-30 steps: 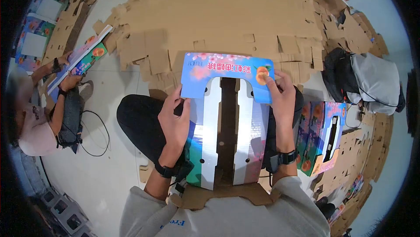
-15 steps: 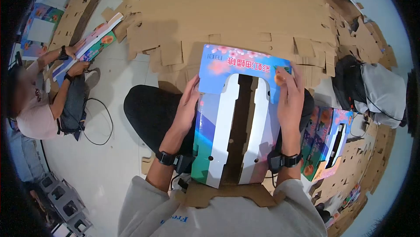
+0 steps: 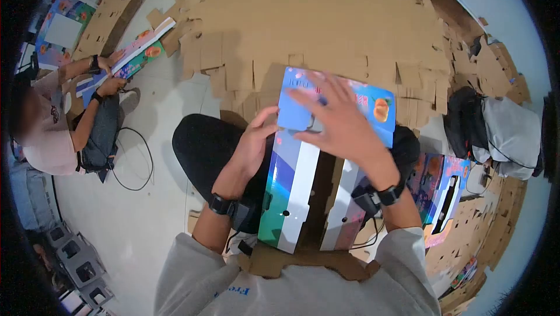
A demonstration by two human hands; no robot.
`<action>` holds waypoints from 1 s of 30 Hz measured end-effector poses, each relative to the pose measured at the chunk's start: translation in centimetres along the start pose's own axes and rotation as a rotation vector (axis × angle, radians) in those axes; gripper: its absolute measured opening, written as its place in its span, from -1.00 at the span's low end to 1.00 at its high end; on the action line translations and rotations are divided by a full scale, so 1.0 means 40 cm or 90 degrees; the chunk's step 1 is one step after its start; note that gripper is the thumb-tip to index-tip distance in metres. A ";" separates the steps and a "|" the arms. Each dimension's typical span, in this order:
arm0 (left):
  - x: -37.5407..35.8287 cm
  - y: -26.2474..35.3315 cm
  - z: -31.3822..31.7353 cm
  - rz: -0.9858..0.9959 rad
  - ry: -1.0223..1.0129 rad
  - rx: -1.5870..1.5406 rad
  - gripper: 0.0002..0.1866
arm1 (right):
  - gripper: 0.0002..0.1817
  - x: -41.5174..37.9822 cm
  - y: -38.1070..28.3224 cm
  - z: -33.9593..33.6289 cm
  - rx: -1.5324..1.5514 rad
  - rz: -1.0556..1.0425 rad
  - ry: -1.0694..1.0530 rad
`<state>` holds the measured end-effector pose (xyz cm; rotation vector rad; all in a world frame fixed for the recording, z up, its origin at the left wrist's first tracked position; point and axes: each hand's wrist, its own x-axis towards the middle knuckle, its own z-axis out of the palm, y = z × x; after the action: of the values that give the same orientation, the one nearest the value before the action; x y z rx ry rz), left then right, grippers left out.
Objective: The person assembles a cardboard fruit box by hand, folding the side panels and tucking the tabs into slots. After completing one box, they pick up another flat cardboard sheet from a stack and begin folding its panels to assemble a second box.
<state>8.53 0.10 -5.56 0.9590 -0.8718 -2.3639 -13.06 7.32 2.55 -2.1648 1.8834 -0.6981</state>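
Note:
A printed cardboard fruit box [image 3: 283, 193] lies between my legs. It has pink blossoms, blue and green panels, and a long opening between two white flaps. At its far end a blue printed flap [image 3: 379, 100] shows a peach and red lettering. My left hand [image 3: 251, 147] holds the box at its upper left edge, its fingers bent against the side. Across the blue flap lies my right hand [image 3: 344, 120], fingers spread and palm down, hiding part of the lettering. A brown cardboard flap [image 3: 303, 263] sticks out at the near end, against my shirt.
Flattened brown cardboard [image 3: 326, 18] covers the floor ahead. A similar printed box [image 3: 434, 193] stands at my right, near a grey and black bag [image 3: 507, 135]. At left another person [image 3: 52, 135] handles a printed box [image 3: 137, 62]; a black cable [image 3: 149, 152] lies nearby.
My right hand has moved left from the box's right corner onto the blue flap, its fingers spreading. My left hand has slid slightly down along the left edge.

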 end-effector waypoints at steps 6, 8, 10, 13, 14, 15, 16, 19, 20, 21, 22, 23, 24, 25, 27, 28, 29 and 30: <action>-0.010 -0.010 0.025 0.048 0.041 -0.004 -0.58 | -0.63 0.079 0.001 0.059 -0.074 -0.138 -0.012; 0.002 -0.012 0.016 0.035 0.043 -0.008 -0.59 | -0.64 0.081 -0.002 0.053 -0.072 -0.135 -0.006; -0.001 -0.010 0.010 0.035 0.035 0.003 -0.63 | -0.65 0.078 -0.001 0.051 -0.058 -0.129 -0.009; -0.011 0.004 0.036 0.039 0.029 0.079 -0.64 | -0.65 0.082 0.012 0.043 -0.027 -0.108 -0.023; -0.008 0.008 0.044 0.042 0.040 0.072 -0.64 | -0.65 0.083 0.007 0.034 -0.004 -0.094 -0.030; -0.013 0.010 0.051 0.046 0.052 0.065 -0.63 | -0.64 0.083 0.002 0.029 0.020 -0.081 -0.037; -0.018 0.005 0.057 0.047 0.064 0.057 -0.63 | -0.64 0.080 0.004 0.032 0.005 -0.093 -0.028; -0.004 -0.037 0.049 0.072 0.094 0.200 -0.59 | -0.66 0.074 0.014 0.042 -0.033 -0.124 -0.017; -0.002 -0.049 0.050 0.095 0.114 0.222 -0.60 | -0.67 0.074 0.015 0.041 -0.040 -0.131 -0.020; -0.005 -0.045 0.070 0.117 0.134 0.242 -0.60 | -0.67 0.075 0.016 0.040 -0.048 -0.137 -0.024; -0.011 -0.044 0.080 0.138 0.155 0.262 -0.60 | -0.68 0.073 0.014 0.044 -0.061 -0.141 -0.022; -0.016 -0.050 0.069 0.134 0.149 0.244 -0.60 | -0.68 0.068 0.014 0.049 -0.073 -0.144 -0.018; -0.020 -0.055 0.050 0.130 0.141 0.226 -0.61 | -0.68 0.063 0.017 0.053 -0.087 -0.145 -0.014; -0.024 -0.060 0.036 0.127 0.131 0.206 -0.61 | -0.67 0.061 0.021 0.054 -0.099 -0.149 -0.022; -0.034 -0.058 0.031 0.187 0.120 0.209 -0.63 | -0.64 0.061 0.018 0.058 -0.120 -0.154 -0.033; -0.043 -0.046 0.037 0.195 0.122 0.221 -0.63 | -0.60 0.056 0.010 0.051 -0.100 -0.143 -0.055; -0.045 -0.036 0.040 0.207 0.125 0.234 -0.63 | -0.55 0.054 0.004 0.035 -0.082 -0.134 -0.076; -0.042 -0.031 0.040 0.206 0.120 0.257 -0.65 | -0.50 0.057 -0.003 0.022 -0.064 -0.128 -0.095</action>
<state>8.29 2.60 -4.76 1.0746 -1.3441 -1.8298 -12.36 4.98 2.33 -2.4189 1.6776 -0.4678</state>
